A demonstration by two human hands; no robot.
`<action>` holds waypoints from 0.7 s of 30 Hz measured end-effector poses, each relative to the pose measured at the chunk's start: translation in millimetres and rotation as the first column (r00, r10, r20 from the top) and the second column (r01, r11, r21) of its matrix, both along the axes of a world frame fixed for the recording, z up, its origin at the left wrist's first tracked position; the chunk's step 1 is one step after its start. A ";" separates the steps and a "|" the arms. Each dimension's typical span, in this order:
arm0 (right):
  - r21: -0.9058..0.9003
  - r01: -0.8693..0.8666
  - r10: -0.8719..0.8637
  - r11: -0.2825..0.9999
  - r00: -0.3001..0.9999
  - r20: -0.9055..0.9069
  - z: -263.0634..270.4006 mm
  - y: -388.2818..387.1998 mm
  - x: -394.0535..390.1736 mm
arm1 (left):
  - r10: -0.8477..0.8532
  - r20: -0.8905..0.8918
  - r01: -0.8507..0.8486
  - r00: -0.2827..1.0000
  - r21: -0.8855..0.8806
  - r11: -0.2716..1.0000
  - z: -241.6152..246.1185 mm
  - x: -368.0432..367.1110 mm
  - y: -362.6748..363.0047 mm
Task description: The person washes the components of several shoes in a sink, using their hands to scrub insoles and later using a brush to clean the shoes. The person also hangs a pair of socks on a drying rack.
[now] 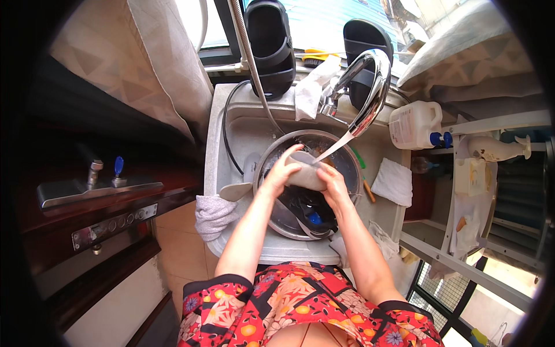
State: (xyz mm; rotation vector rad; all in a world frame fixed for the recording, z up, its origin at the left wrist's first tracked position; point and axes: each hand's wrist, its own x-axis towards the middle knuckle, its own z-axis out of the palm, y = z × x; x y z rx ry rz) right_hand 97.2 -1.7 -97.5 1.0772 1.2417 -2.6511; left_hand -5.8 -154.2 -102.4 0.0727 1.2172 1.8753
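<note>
My left hand (279,171) and my right hand (331,180) grip the two sides of a bent grey piece (305,177), perhaps a shoe insole. Water (334,147) streams onto it from the curved chrome faucet (379,93). The piece is above a round metal basin (356,173) standing in the grey sink (243,123). Inside the basin lies a wet black item (299,204), seemingly a shoe, with a blue patch; my hands hide part of it. Left of the basin are a flat grey insole-like piece (235,191) and another pale piece (251,166) bearing writing.
Two black slide sandals (271,65) (368,43) lean by the window. A yellow brush (315,57) and a white sock (308,97) lie between them. A white cloth (392,182) and a jug (414,124) are at right. A grey cloth (213,217) hangs over the left rim.
</note>
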 end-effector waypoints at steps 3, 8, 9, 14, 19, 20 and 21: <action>-0.161 0.284 -0.264 0.945 0.955 0.135 -19.3 10.8 -6.7 | 0.015 -0.360 -0.050 0.933 -0.087 0.995 10.0 53.1 44.2; -0.554 0.174 -0.268 0.814 0.959 -0.092 -29.6 -14.8 0.3 | -0.304 -0.692 -0.297 0.654 -0.605 0.738 11.0 73.3 74.1; -0.431 0.294 -0.275 0.853 0.955 0.109 -27.6 -19.9 -3.9 | -0.206 -0.611 -0.322 0.764 -0.638 0.699 18.5 53.4 75.7; -0.414 0.158 -0.169 0.897 0.986 0.011 -5.1 -14.6 -11.5 | -0.263 -0.716 -0.343 0.646 -0.581 0.738 -2.0 70.3 67.8; -0.418 0.248 -0.245 0.874 0.968 0.061 -1.5 -10.4 -12.7 | -0.269 -0.688 -0.297 0.675 -0.586 0.754 -9.5 65.6 71.1; -0.395 0.203 -0.217 0.896 0.976 0.008 -3.3 -14.1 -13.5 | -0.325 -0.668 -0.330 0.669 -0.660 0.675 -7.4 50.1 67.3; -0.367 0.148 -0.179 0.918 0.983 -0.052 0.0 -19.4 -15.6 | -0.272 -0.590 -0.319 0.760 -0.704 0.634 -12.5 32.5 56.5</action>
